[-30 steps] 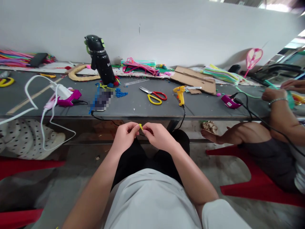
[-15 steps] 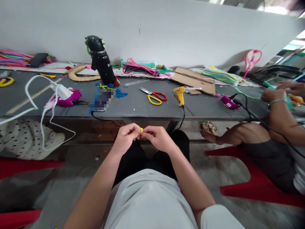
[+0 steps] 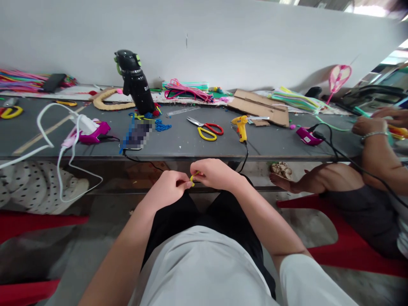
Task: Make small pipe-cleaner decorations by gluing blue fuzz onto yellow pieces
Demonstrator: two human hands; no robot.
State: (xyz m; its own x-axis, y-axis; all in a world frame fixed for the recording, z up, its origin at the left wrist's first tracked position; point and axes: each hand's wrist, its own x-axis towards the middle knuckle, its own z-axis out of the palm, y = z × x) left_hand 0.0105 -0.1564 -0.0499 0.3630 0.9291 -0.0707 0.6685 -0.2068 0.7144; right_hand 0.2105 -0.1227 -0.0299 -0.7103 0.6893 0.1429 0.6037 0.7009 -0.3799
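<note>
Both hands meet over the person's lap, just in front of the tabletop [image 3: 181, 143] edge: the left hand [image 3: 165, 192] and the right hand [image 3: 214, 173] each pinch a small yellow piece [image 3: 193, 178] with the fingers closed narrow on it, so the piece sits between the two hands, the right hand a little higher. On the tabletop behind them lie scissors [image 3: 206, 127] and, just to their right, a yellow glue gun [image 3: 240, 126], with a black bottle [image 3: 135, 83] standing further left. At the right edge another person's hand [image 3: 366, 125] rests on the tabletop.
</note>
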